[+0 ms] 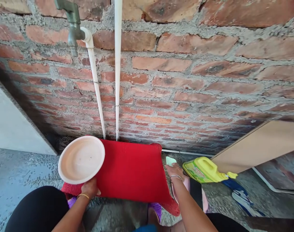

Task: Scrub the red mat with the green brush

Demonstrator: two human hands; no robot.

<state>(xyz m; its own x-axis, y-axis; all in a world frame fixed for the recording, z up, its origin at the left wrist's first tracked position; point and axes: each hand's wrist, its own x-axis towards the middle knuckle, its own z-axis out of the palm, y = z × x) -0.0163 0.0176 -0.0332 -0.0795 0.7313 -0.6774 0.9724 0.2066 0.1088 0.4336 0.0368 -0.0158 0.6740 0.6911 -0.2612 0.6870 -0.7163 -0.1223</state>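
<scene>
My left hand [90, 188] grips the near rim of a pale pink plastic basin [80, 158], with the fingers mostly hidden under it. The basin is tilted towards me over the left end of a bright red cloth [131, 170], and its inside looks bare apart from small specks. The cloth is spread wide and flat in front of my knees, its lacy edges hanging down; what holds it up is hidden. Right of the cloth, my right hand [175, 170] is closed around a small pale green item [171, 160], whose kind I cannot make out.
A yellow detergent jug [203, 170] lies on its side to the right, near a leaning tan board [262, 145] and blue-and-white footwear [245, 199]. A brick wall [171, 106] with a tap [73, 29] and white pipes [117, 71] stands ahead. Wet concrete [28, 170] lies left.
</scene>
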